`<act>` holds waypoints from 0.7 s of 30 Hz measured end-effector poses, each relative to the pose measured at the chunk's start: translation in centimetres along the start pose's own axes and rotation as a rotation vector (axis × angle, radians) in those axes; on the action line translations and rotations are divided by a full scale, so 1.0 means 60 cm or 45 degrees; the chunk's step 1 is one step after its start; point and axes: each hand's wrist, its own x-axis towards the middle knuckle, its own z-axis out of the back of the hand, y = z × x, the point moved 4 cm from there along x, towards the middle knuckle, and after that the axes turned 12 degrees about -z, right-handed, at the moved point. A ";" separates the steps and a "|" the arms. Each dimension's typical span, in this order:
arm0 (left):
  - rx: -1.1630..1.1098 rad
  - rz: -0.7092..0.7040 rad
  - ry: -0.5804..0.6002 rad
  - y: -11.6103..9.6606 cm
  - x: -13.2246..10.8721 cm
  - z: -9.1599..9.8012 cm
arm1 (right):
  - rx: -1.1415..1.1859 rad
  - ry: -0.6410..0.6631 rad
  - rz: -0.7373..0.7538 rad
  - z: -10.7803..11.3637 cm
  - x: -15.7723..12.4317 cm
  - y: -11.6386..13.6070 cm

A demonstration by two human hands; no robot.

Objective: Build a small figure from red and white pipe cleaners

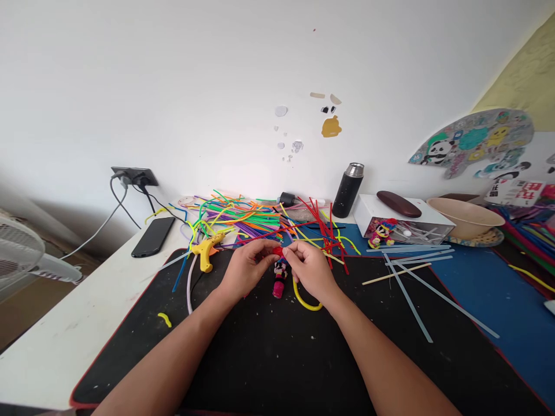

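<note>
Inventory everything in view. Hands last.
Held figure: 1, multicoloured, centre
Pipe cleaners: many, multicoloured, back
Glue gun: 1, yellow, left
Glue sticks: several, translucent, right
Panda figure: 1, multicoloured, right
Drawer box: 1, white, right
Oval case: 1, maroon, atop box
Bowl: 1, beige, right
Flask: 1, black, back
Smartphone: 1, black, left
Wall socket: 1, dark, left
Fan: 1, white, left edge
Mat: 1, black, centre
Underlay: 1, blue, right
Desk: 1, white, left
Wall stickers: several, mixed, centre
Wall artwork: 1, multicoloured, right
Left hand: 1, bare, centre
Right hand: 1, bare, centre
</note>
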 end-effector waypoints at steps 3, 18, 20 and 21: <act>0.025 -0.023 0.016 -0.002 0.000 0.000 | 0.006 0.001 0.011 0.000 0.000 0.000; 0.121 -0.091 0.029 0.004 -0.006 0.000 | 0.013 0.017 -0.007 -0.002 -0.002 0.004; 0.122 -0.088 0.028 0.003 -0.005 -0.001 | 0.009 0.018 -0.011 -0.002 -0.002 0.003; 0.122 -0.089 0.025 0.002 -0.004 -0.001 | 0.007 0.020 -0.011 -0.003 -0.002 0.003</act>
